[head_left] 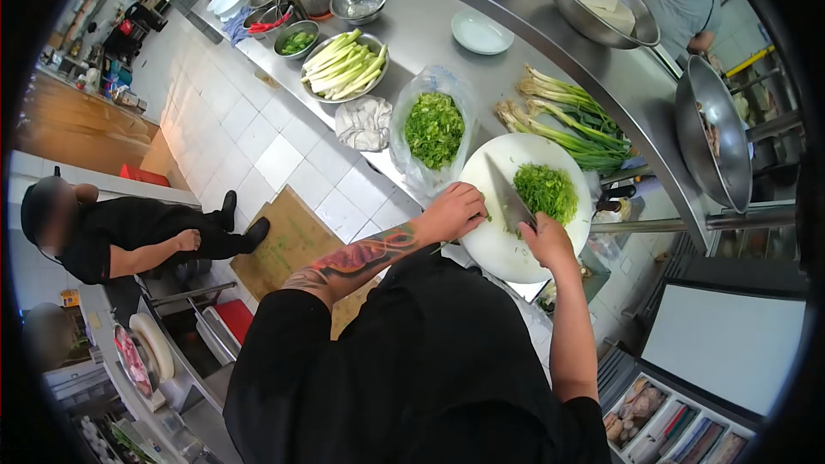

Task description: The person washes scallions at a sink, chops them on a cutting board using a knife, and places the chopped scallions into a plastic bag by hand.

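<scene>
My right hand [548,243] is closed around the handle of a kitchen knife [509,192], whose broad blade lies over a round white cutting board [526,265]. Beside the blade is a heap of chopped green onion [550,191]. My left hand [453,211] rests at the board's near-left edge, fingers curled down; a bit of green onion [488,216] shows at the fingertips, the rest hidden under the hand. Left of the board sits a clear plastic bag [398,148] filled with chopped greens [434,131]. Whole green onions [574,125] lie just beyond the board.
A bowl of cut pale-green stalks [345,67], a crumpled cloth [363,124] and a white plate [482,32] are on the steel counter. A raised shelf holds a large bowl [567,0]. One person [129,236] stands at left; another [675,0] is across the counter.
</scene>
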Motion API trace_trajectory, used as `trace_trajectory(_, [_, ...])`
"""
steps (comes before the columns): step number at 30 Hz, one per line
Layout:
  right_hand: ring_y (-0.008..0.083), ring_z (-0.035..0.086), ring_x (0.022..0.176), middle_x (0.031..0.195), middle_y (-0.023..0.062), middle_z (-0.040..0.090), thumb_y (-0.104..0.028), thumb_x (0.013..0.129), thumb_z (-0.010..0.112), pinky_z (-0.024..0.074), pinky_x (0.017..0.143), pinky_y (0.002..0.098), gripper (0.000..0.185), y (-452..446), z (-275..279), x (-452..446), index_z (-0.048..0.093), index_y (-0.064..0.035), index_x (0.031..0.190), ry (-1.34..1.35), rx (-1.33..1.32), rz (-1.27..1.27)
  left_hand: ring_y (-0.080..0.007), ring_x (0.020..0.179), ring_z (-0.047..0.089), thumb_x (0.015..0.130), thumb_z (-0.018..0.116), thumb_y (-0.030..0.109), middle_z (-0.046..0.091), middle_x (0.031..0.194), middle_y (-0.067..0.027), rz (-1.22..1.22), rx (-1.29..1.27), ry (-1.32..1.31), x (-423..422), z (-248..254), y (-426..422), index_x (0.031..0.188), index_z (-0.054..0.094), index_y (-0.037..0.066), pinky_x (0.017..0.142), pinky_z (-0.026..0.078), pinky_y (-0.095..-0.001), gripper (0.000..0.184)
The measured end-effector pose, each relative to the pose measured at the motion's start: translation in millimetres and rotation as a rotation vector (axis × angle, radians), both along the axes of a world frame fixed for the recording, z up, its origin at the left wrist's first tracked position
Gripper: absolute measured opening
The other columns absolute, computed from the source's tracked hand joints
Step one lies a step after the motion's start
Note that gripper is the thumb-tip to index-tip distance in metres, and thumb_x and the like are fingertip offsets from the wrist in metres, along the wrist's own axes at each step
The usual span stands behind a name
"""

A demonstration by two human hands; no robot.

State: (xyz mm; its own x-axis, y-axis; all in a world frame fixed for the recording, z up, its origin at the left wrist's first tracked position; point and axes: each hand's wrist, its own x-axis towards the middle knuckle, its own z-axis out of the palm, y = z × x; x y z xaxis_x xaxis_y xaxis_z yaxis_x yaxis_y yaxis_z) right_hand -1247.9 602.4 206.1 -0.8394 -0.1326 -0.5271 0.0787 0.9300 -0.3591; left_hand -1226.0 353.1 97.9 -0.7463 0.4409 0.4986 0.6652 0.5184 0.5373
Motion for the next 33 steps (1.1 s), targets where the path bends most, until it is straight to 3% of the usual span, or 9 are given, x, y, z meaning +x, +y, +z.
trace_trajectory(1, [0.043, 0.071, 0.077, 0.082, 0.0231, 0.072, -0.035, 0.099, 0.066, 0.0555, 0.073, 0.0524, 0.035, 13.2, -10.5, 5.0, 0.063, -0.0005, 0.1, -0.003, 0.002, 0.002, -0.0316, 0.108, 0.061, 0.082, 0.077, 0.013, 0.063, 0.106, -0.0074, 0.026, -0.01, -0.04, 5.1, 1.8, 1.5, 0.096, 0.068, 0.008, 0.103, 0.046, -0.0419, 0.017])
trace_trajectory(4, [0.0476, 0.069, 0.083, 0.086, 0.0239, 0.072, -0.034, 0.097, 0.067, 0.0546, 0.075, 0.0556, 0.032, 41.2, -38.5, 20.3, 0.064, -0.003, 0.103, 0.363, -0.193, 0.065, -0.0339, 0.112, 0.06, 0.081, 0.074, 0.009, 0.063, 0.113, -0.0105, 0.073, -0.044, -0.129, 17.0, 2.0, 10.2, 0.097, 0.067, 0.006, 0.1, 0.049, -0.0421, 0.017])
trace_trajectory(9, [0.0486, 0.069, 0.083, 0.086, 0.0259, 0.072, -0.03, 0.1, 0.062, 0.0545, 0.077, 0.0578, 0.027, 12.1, -16.3, 40.8, 0.061, -0.0039, 0.106, 0.31, -0.013, 0.073, -0.0348, 0.11, 0.062, 0.081, 0.068, 0.0, 0.064, 0.114, -0.013, 0.024, -0.052, -0.16, -4.6, -14.3, 26.3, 0.1, 0.067, 0.003, 0.091, 0.055, -0.0433, 0.02])
trace_trajectory(18, [0.0429, 0.072, 0.077, 0.08, 0.0227, 0.073, -0.03, 0.102, 0.06, 0.0567, 0.071, 0.0546, 0.029, 20.1, -11.2, 40.6, 0.06, -0.0012, 0.103, 0.321, 0.064, 0.072, -0.0325, 0.109, 0.063, 0.087, 0.074, 0.007, 0.064, 0.11, -0.0099, -0.022, -0.061, -0.057, -24.6, -4.6, 30.5, 0.108, 0.073, 0.005, 0.093, 0.054, -0.0411, 0.021])
trace_trajectory(29, [0.0403, 0.073, 0.075, 0.077, 0.0209, 0.072, -0.025, 0.101, 0.06, 0.0568, 0.068, 0.0515, 0.025, -1.6, 8.1, 45.8, 0.06, -0.0005, 0.099, 0.385, 0.06, 0.246, -0.0298, 0.102, 0.061, 0.084, 0.07, 0.006, 0.062, 0.103, -0.0089, -0.091, -0.226, -0.015, -31.6, 3.0, 28.5, 0.101, 0.07, 0.003, 0.088, 0.054, -0.0401, 0.017])
trace_trajectory(33, [0.0421, 0.073, 0.08, 0.081, 0.0228, 0.073, -0.026, 0.102, 0.059, 0.0558, 0.073, 0.0533, 0.027, -9.6, -10.7, 32.4, 0.061, 0.0008, 0.098, 0.334, 0.022, 0.184, -0.0294, 0.099, 0.062, 0.084, 0.071, 0.006, 0.062, 0.098, -0.0091, -0.104, -0.264, -0.012, -32.9, 1.2, 26.1, 0.099, 0.069, 0.003, 0.087, 0.055, -0.0396, 0.015])
